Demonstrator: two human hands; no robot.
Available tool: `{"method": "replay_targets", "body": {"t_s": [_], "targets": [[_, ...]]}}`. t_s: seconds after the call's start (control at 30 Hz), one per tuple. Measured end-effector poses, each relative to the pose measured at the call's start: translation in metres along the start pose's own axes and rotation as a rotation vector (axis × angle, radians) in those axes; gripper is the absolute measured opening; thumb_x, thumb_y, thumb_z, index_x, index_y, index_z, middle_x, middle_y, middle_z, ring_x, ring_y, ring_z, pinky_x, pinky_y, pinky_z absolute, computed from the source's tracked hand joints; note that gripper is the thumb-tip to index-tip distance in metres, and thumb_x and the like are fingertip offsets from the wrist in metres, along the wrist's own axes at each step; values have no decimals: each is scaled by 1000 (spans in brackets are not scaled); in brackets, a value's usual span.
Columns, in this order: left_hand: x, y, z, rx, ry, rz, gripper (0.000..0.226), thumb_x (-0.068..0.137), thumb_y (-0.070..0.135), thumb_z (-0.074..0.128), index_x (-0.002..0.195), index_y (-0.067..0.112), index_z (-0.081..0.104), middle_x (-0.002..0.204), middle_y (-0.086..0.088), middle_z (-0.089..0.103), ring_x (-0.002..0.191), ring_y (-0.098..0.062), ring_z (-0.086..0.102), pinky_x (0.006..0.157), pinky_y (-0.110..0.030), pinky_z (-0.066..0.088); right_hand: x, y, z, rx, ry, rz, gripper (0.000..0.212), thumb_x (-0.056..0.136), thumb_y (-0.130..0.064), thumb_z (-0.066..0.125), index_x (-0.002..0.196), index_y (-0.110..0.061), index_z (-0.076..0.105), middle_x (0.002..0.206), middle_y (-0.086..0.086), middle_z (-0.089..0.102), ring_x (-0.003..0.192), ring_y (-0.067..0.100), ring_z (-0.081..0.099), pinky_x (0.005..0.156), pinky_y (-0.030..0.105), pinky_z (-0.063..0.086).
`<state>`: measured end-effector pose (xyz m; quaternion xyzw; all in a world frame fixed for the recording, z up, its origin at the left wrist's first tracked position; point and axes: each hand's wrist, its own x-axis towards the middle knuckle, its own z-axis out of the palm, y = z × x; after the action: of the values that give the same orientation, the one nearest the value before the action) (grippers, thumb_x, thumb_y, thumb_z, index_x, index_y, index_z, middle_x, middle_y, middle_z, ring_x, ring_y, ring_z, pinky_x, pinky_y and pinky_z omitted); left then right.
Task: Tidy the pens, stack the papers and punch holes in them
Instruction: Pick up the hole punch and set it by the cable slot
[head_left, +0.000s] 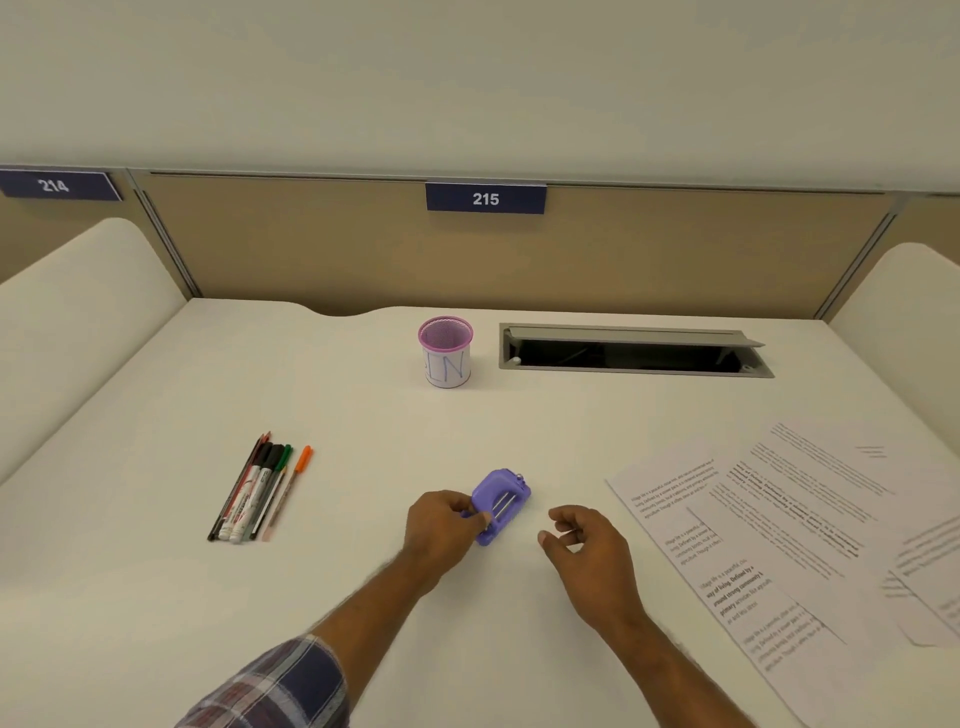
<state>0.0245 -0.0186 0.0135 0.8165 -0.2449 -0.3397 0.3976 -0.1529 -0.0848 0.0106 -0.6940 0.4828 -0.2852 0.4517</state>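
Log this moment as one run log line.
left hand grips purple hole punch | right hand free | pens loose on desk | papers unstacked

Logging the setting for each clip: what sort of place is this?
Probably a numbered study carrel or shared office desk. A divider panel carries a 215 sign, the white desk has a cable hatch, and low side screens separate it from a neighbour marked 214.
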Motion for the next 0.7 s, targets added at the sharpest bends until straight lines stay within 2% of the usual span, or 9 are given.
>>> {"method": "replay_targets", "body": {"t_s": [0.07,0.13,0.2,0.23,0.33,0.47,0.53,0.6,0.7], "targets": [[-7,2,-7,10,-25,18,11,81,24,79,88,17,76,85,3,69,75,-15,63,64,-21,48,4,-1,-6,14,-48,5,37,80,-15,77,111,-29,61,106,-13,61,89,9,60,67,11,44],[-14,8,-16,42,-90,57,14,82,26,78,94,18,76,79,5,67,70,-10,59,56,-15,42,8,-4,-11,34,-155,1,58,77,-16,80,124,-37,52,117,-21,52,98,3,57,70,11,46],[-20,14,-24,96,-194,108,11,86,26,75,96,21,76,71,5,67,63,-7,57,50,-11,39,10,-8,-16,68,-283,-10,74,75,-16,83,132,-41,43,122,-27,45,103,5,58,77,15,51],[-24,18,-27,123,-242,129,11,88,25,73,98,21,75,71,4,68,60,-5,56,48,-11,38,11,-10,-18,95,-330,-20,75,74,-15,83,133,-39,44,123,-26,48,104,7,60,81,18,54],[-30,24,-27,173,-308,162,11,92,22,68,102,19,71,80,-3,70,56,-8,50,46,-13,37,13,-12,-21,162,-382,-69,54,74,-9,82,118,-32,61,113,-12,68,98,16,67,85,25,57],[-33,32,-18,143,-310,192,13,93,25,67,105,23,68,82,-3,67,50,-4,46,46,-12,36,14,-14,-26,244,-328,5,43,72,0,80,107,-22,67,97,2,72,74,20,67,62,30,59],[-35,35,-12,53,-320,201,31,85,29,77,113,27,64,95,5,66,59,-1,54,52,-12,42,18,-14,-31,355,-294,75,39,73,2,79,107,-15,68,90,9,73,64,21,67,59,30,57],[-33,38,-4,38,-283,200,58,74,31,86,123,30,57,115,10,60,78,-7,63,63,-15,50,24,-13,-37,425,-265,137,35,77,0,77,109,-12,68,87,12,74,63,23,68,61,31,57],[-26,42,11,-7,-242,130,70,71,27,89,129,26,51,113,5,65,82,-13,69,70,-22,54,35,-11,-42,485,-256,172,35,80,-1,75,113,-12,67,94,15,74,68,25,68,65,31,57]]}}
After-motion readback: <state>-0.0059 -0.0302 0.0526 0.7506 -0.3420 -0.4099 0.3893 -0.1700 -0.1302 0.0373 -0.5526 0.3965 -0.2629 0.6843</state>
